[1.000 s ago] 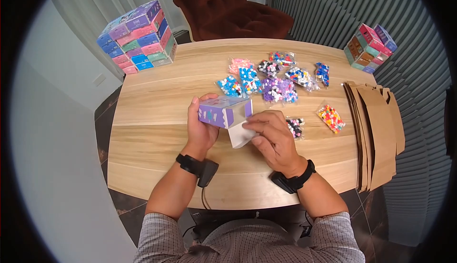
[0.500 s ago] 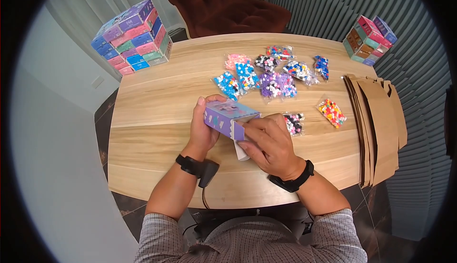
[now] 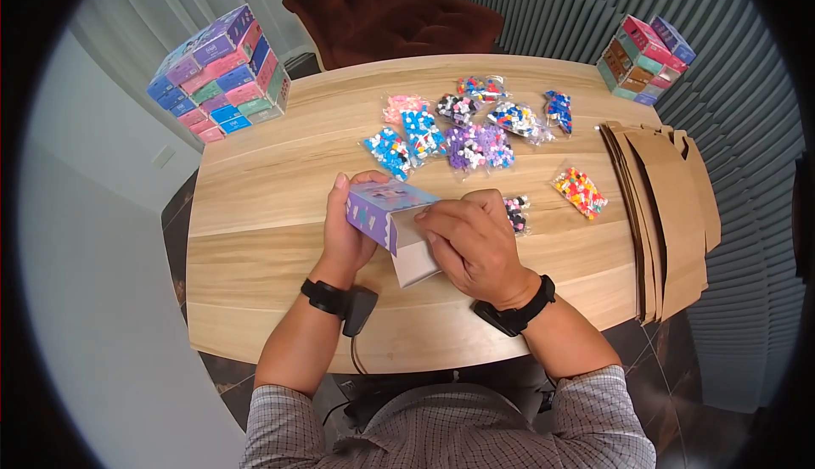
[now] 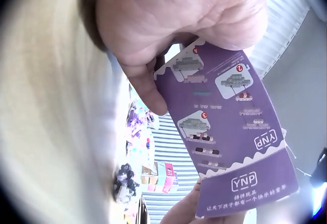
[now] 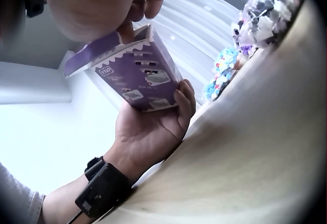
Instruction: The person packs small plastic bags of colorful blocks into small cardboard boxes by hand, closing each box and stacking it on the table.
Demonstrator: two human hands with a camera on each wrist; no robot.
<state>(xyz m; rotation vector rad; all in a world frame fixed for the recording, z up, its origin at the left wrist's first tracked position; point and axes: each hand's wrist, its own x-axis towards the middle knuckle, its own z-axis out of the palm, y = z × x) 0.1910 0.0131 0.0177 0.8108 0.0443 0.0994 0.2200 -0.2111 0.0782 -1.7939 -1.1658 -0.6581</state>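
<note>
My left hand [image 3: 341,235] holds a small purple toy box [image 3: 369,219], thumb and fingers round its closed end. The box tilts above the table, its open end towards my right hand. A long end flap [image 3: 416,263], pale inside, hangs down from the opening. My right hand [image 3: 480,248] has curled fingers gripping the box at its open edge, fingertips just inside; they hide part of the opening. The left wrist view shows the box's underside [image 4: 219,111] with printed building steps, and the purple outer face of the flap [image 4: 248,196]. The box's contents are hidden.
Several clear bags of coloured bricks [image 3: 480,146] lie on the wooden table [image 3: 255,248] beyond the hands. A tall stack of boxes [image 3: 222,78] stands far left, a smaller stack [image 3: 645,61] far right. Flat brown cardboard [image 3: 671,214] lies along the right edge.
The box has turned and tilted so its open end faces nearer the body, with the flap hanging lower. My right fingers have moved from the flap to the opening's edge.
</note>
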